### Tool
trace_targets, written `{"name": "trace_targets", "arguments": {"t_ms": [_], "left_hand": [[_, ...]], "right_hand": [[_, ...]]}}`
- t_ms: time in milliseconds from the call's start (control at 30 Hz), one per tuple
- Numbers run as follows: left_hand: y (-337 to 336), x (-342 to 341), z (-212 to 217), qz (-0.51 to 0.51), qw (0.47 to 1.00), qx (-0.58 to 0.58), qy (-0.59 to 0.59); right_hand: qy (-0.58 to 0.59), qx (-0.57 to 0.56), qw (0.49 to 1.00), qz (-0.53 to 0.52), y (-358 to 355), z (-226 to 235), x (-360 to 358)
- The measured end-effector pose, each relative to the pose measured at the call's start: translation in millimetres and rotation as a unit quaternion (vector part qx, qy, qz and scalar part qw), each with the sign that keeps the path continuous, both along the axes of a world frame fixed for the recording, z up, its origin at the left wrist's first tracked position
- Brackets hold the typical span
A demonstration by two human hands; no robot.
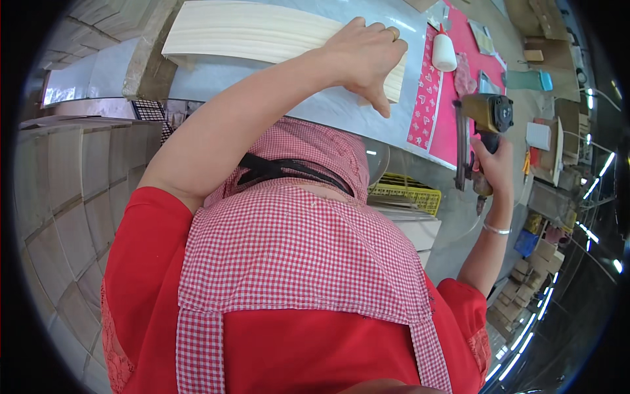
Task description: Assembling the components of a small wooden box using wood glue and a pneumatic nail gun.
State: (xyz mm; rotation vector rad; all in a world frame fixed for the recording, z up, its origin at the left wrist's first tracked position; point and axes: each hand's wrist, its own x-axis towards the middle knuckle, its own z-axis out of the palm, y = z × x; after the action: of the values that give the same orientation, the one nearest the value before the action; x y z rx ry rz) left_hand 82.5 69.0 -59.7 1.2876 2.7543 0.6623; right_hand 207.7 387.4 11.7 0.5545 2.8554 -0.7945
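A long pale wooden board (pixel 252 33) lies across the table's far side, with a short piece of wood showing under its left end. My left hand (pixel 367 59) is closed over the board's right end, fingers curled at the far edge and thumb stretched along the near side. Off the table's right side, my right hand (pixel 497 163) is wrapped round the grip of a nail gun (pixel 484 115) with a tan and black body. Its long dark magazine stands upright beside the table edge, apart from the board.
The grey tabletop (pixel 262 85) bears a pink sheet (pixel 430 108) at right, with a white glue bottle (pixel 444 52) with a red tip beside it. A yellow crate (pixel 410 190) stands below the table. Stacked wooden panels (pixel 65 177) line the left.
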Motion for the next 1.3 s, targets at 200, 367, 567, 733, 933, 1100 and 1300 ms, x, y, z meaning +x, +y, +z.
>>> {"name": "trace_targets", "arguments": {"t_ms": [200, 367, 567, 733, 933, 1100, 1300], "left_hand": [[-0.3, 1.1, 0.4, 0.002, 1.0, -0.003, 0.008], [-1.4, 1.7, 0.9, -0.002, 1.0, -0.003, -0.005], [-2.0, 2.3, -0.7, 0.001, 1.0, 0.013, 0.005], [-1.5, 2.0, -1.0, 0.0, 1.0, 0.011, 0.005], [-1.6, 2.7, -3.8, 0.001, 1.0, 0.005, 0.013], [-3.8, 8.9, -0.7, 0.036, 0.994, 0.033, 0.093], [-7.5, 11.3, 3.7, 0.055, 0.995, 0.014, 0.079]], "right_hand": [[0.052, 0.02, 0.981, 0.184, -79.2, 54.0, 3.5], [-0.056, -0.008, 0.979, 0.198, -88.6, 66.6, -8.5], [-0.045, 0.013, 0.968, 0.245, -86.2, 66.5, -11.1], [-0.059, 0.039, 0.963, 0.261, -85.5, 65.4, -17.3], [-0.057, 0.027, 0.956, 0.287, -83.0, 65.0, -20.7], [-0.02, 0.015, 0.96, 0.28, -83.5, 68.4, -27.3], [0.061, -0.011, 0.969, 0.238, -86.2, 55.8, -56.7]]}}
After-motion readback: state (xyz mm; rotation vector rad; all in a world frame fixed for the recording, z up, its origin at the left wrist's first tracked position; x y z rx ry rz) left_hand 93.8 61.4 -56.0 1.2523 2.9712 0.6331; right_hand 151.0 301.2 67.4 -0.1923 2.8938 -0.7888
